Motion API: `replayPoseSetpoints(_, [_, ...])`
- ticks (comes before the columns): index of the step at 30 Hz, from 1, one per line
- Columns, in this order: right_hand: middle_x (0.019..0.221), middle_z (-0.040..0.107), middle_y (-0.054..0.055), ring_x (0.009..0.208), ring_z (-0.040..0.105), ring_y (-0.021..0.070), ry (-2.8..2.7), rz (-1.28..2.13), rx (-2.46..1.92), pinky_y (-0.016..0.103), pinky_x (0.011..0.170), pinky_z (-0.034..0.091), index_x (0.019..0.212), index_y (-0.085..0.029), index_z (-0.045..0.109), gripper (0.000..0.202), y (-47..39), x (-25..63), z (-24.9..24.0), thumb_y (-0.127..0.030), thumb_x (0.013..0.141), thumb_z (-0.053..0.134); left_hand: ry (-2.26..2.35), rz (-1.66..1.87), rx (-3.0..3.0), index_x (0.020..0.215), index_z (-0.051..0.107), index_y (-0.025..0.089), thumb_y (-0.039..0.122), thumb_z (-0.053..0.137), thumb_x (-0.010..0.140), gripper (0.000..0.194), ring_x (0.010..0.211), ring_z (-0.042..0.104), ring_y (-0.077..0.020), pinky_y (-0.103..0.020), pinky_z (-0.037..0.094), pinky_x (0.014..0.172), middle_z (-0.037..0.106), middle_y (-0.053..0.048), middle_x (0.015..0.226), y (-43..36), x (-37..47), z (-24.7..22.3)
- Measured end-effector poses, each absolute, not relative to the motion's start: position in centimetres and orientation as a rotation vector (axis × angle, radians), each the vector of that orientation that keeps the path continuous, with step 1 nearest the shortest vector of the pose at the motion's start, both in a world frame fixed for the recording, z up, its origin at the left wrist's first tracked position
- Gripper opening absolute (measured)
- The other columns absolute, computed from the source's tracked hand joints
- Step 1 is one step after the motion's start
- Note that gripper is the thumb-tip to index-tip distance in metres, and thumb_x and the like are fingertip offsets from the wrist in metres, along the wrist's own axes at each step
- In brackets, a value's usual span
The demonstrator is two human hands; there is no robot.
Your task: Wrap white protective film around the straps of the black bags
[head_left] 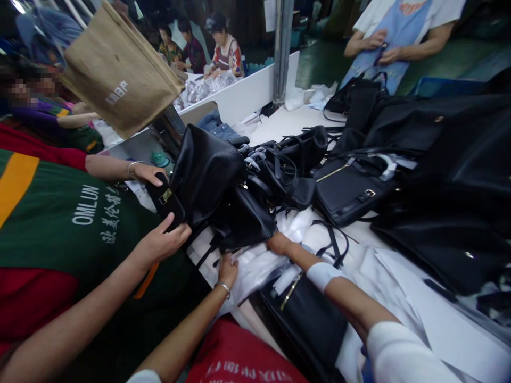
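Handbag (223, 197) of soft black leather, slumped on its side at the near-left end of the counter (279, 125), on top of white plastic wrapping (259, 266). Left hand (228, 270) laid at the bag's lower edge on the wrapping, fingertips tucked out of sight beneath; grip not determinable. Right hand (279, 243) pushed in under the bag's right corner, fingers hidden; degree of closure likewise not determinable. Judged limp and moderately light, smooth-skinned and liable to fold or slide on the plastic; best supported from below at the base or taken by the straps. Flap with gilt clasp (164, 198) held between a co-worker's two hands (162, 242). Legible writing: "OMLUN" with Chinese characters on the co-worker's green shirt (59, 223); white print on a raised jute bag (120, 80), not clearly readable; white characters on red cloth (239, 356), cut off by the lower edge.
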State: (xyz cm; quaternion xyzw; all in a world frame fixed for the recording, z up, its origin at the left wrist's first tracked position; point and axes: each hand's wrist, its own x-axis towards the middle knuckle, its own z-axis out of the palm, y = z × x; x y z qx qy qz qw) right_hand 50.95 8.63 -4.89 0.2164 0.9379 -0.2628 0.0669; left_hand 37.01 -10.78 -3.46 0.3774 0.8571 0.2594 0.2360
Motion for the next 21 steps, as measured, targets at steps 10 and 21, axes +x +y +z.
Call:
replayPoseSetpoints(10, [0.108,0.064,0.006,0.097,0.061,0.018,2.93,-0.802,1.342,0.028,0.083,0.045,0.109,-0.02,0.058,0.029,3.4,61.9,1.6,-0.024,0.092,0.035,1.985,0.401,1.783,0.141,0.027,0.017,0.036,0.044,0.088,0.059,0.135,0.032,-0.0253,-0.046,0.029,0.112,0.036,-0.014,0.145,-19.8,37.1,-2.8])
replayPoseSetpoints(21, [0.091,0.07,0.006,0.084,0.067,0.0222,2.246,-1.38,2.582,0.036,0.08,0.05,0.101,-0.023,0.059,0.031,-7.3,75.6,2.0,-0.043,0.085,0.042,1.963,0.276,1.758,0.128,0.049,0.014,0.013,0.048,0.078,0.05,0.127,0.043,-0.0224,-0.034,0.035,0.105,0.05,-0.011,0.136,-17.5,34.9,-4.3])
